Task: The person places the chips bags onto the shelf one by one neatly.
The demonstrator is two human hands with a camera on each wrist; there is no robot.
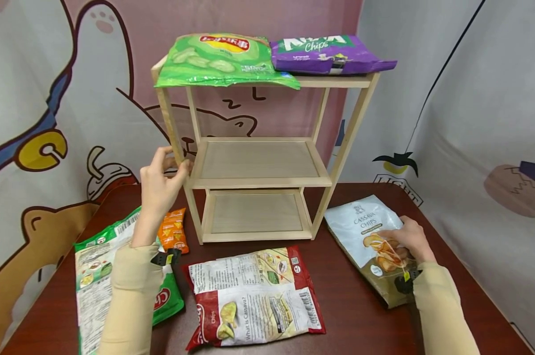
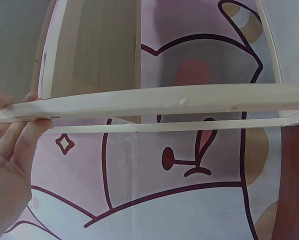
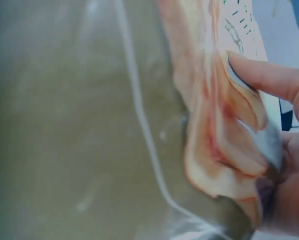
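Note:
At the left front post of a wooden three-tier shelf (image 1: 260, 183), my left hand (image 1: 160, 183) grips the wood between thumb and fingers. The left wrist view shows the fingers wrapped about that post (image 2: 164, 101). On the right, my right hand (image 1: 410, 240) holds the right edge of a light blue and brown bag of cassava chips (image 1: 359, 219), thumb on its front. The bag leans with its printed face up beside the shelf. In the right wrist view the bag's brown front (image 3: 79, 125) fills most of the picture.
A green chips bag (image 1: 223, 59) and a purple one (image 1: 325, 55) lie on the top tier. On the dark table, a red and white bag (image 1: 258, 301) lies in front, a green and white bag (image 1: 94, 276) under the left forearm, and a small orange packet (image 1: 174, 231) near the shelf.

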